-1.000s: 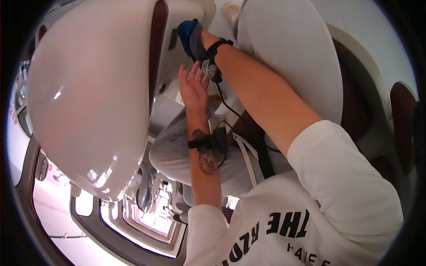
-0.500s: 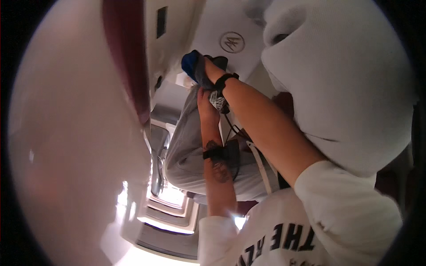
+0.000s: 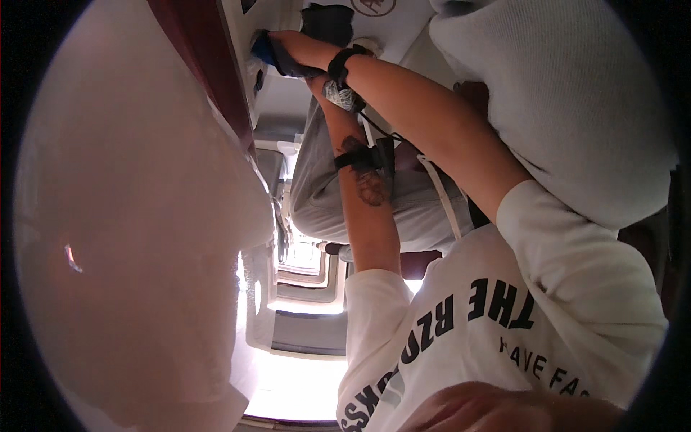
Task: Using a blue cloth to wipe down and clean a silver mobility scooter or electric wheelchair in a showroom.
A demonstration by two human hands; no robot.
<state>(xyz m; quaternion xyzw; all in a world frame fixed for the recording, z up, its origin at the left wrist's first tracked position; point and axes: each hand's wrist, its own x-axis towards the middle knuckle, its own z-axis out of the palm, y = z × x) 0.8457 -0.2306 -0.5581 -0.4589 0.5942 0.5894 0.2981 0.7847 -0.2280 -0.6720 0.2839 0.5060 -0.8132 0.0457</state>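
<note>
At the upper left, my right hand (image 3: 299, 46) is bent around a blue and dark grey cloth (image 3: 294, 67), which covers its fingers. My left hand (image 3: 317, 86) is just below it, close to the cloth's lower edge; its fingers are hidden. Black straps circle my right wrist and my tattooed left forearm. A small silvery patterned object (image 3: 338, 95) with a black cable sits between the wrists. Behind my right wrist is a dark grey piece of fabric (image 3: 327, 25), apart from the blue and grey cloth.
A glossy pale panel (image 3: 144, 216) fills the left side, edged by a dark red strip (image 3: 209, 65). Pale ribbed fabric (image 3: 576, 108) bulges close on the right. Grey trousers (image 3: 317, 194) lie beneath my left forearm, beside a pale strap (image 3: 440, 194). Bright window-like openings (image 3: 299, 389) show below.
My hands and the cloth sit higher and further left in the picture, as the whole view has shifted. The dark grey fabric behind my right wrist shows more fully.
</note>
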